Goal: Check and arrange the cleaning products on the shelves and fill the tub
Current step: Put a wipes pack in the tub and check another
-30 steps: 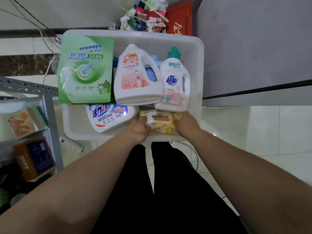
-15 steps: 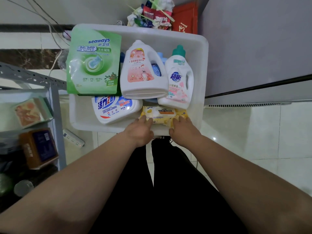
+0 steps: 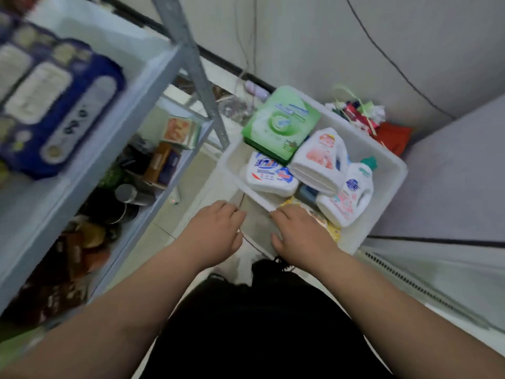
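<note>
A white tub [image 3: 389,162] stands on the floor at the right. It holds a green detergent pouch [image 3: 281,124], a big white bottle with a pink label [image 3: 319,160], a green-capped bottle [image 3: 352,192], a lying bottle with a blue and red label [image 3: 270,176] and a yellow pack [image 3: 332,231]. My right hand [image 3: 300,233] hovers over the tub's near corner and partly covers the yellow pack, fingers relaxed, gripping nothing. My left hand [image 3: 216,231] is outside the tub above the floor, loosely curled and empty.
A grey metal shelf rack [image 3: 95,138] fills the left, with a blurred blue pack [image 3: 49,105] on top and boxes and cans lower down. A power strip [image 3: 175,196] lies on the floor. Rubbish and a red bag [image 3: 390,135] sit behind the tub, a grey cabinet [image 3: 451,173] beside it.
Both hands let go of the yellow pack and drew back; the left hand moved out of the tub. The view swung left and up toward the shelf rack.
</note>
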Available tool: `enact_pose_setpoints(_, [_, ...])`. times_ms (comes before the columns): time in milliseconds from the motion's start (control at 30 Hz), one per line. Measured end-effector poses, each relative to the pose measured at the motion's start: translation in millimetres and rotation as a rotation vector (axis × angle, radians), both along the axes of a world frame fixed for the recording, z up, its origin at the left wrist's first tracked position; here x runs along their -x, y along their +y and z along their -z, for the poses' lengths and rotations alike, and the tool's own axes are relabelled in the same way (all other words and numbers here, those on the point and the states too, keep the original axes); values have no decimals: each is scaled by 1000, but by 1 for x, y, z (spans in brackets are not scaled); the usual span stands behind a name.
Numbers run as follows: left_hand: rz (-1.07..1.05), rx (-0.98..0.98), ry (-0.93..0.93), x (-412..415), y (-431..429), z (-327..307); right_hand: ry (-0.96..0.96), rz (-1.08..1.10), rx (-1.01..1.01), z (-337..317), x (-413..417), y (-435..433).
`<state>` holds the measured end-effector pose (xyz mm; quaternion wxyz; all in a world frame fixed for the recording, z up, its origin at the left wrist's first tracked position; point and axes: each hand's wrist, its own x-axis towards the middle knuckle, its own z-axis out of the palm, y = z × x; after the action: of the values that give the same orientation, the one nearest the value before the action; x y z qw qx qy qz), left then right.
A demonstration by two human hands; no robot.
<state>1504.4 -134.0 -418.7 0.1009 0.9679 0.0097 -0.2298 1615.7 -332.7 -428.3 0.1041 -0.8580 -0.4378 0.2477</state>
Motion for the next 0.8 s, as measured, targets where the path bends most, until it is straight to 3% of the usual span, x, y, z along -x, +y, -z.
enact_pose_setpoints(300, [-509, -52, -123, 136, 59, -56, -156, -330, -159, -60, 82, 120])
enact_pose_setpoints(600, [-817, -162, -263, 264, 101, -83, -165, -625, -171, -95, 189, 219])
enact_pose_setpoints(800, [-981, -159, -256, 311, 127, -79, -188, -755, -161, -103, 224, 265])
